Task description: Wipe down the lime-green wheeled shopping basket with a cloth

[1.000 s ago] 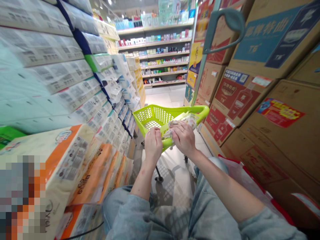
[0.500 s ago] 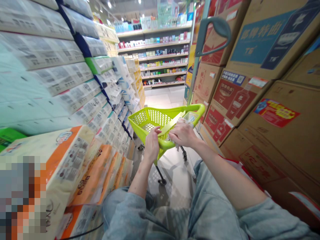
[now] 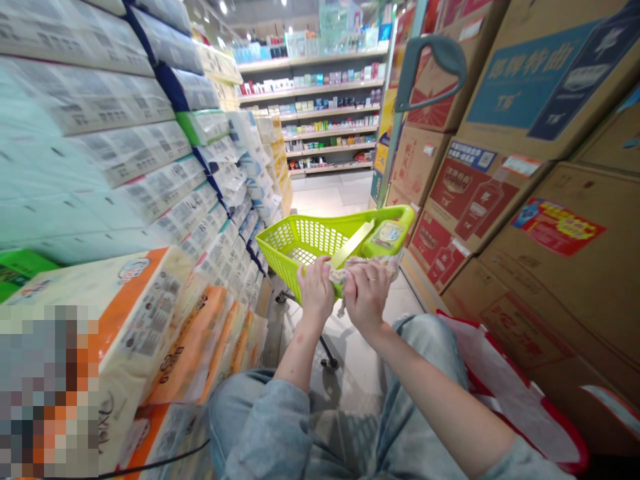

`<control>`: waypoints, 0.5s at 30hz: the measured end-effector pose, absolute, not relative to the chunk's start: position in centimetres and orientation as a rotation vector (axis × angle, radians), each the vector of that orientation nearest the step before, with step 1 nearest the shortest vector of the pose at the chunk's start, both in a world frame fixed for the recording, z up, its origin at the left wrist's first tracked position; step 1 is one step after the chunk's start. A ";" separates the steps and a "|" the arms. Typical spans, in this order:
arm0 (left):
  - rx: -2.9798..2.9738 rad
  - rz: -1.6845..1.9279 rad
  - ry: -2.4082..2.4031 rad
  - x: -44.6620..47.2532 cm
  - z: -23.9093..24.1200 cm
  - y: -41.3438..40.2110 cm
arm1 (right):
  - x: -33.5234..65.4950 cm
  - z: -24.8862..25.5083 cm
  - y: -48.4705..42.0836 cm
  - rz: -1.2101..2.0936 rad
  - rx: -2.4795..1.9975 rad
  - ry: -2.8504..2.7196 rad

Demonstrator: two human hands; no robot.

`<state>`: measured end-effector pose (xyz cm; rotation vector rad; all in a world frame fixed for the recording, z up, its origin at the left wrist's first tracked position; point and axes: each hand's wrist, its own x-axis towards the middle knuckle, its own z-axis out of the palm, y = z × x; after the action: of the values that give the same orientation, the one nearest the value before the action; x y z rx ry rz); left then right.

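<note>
A lime-green plastic shopping cart (image 3: 274, 259) with a perforated basket and dark wheeled legs stands in front of my knees. My left hand (image 3: 316, 291) is closed over the near corner of the cart's handle bar. Beside it, my right hand (image 3: 369, 293) presses a crumpled whitish cloth (image 3: 393, 265) against the same bar, its fingers wrapped over the cloth. Part of the cloth hangs below the bar between my hands. A pale yellow-green flap (image 3: 352, 244) slants across the basket, and a clear-covered panel (image 3: 388, 233) is set inside the handle loop.
Stacked tissue packs (image 3: 165, 180) line the left, with orange-and-cream packs (image 3: 150, 293) closer. Cardboard boxes (image 3: 555, 240) rise on the right, where a grey hook-shaped handle (image 3: 460, 67) juts out. A red-edged white bag (image 3: 515, 387) lies beside my leg. Shelves (image 3: 330, 110) stand ahead.
My right hand has slid with the cloth toward me along the handle, uncovering the panel. The cloth is now spread along the bar. My left hand has shifted slightly right and closed on the handle.
</note>
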<state>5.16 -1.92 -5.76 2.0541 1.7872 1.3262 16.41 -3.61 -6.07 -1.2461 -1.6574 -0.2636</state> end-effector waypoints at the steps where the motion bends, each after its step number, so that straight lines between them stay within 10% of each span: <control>1: 2.044 1.324 1.787 5.2 -5.8 -1.9 | 16.1 -6.2 -3.9 -0.285 -1.245 -1.645; 15: 2.045 1.365 1.478 5.6 -6.3 -1.9 | 22.1 -3.0 -0.6 -0.153 -1.172 -1.959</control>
<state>5.59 -1.93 -6.32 2.0452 1.4785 1.3647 22.08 -0.57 -2.99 -1.1717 -1.9587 -0.1526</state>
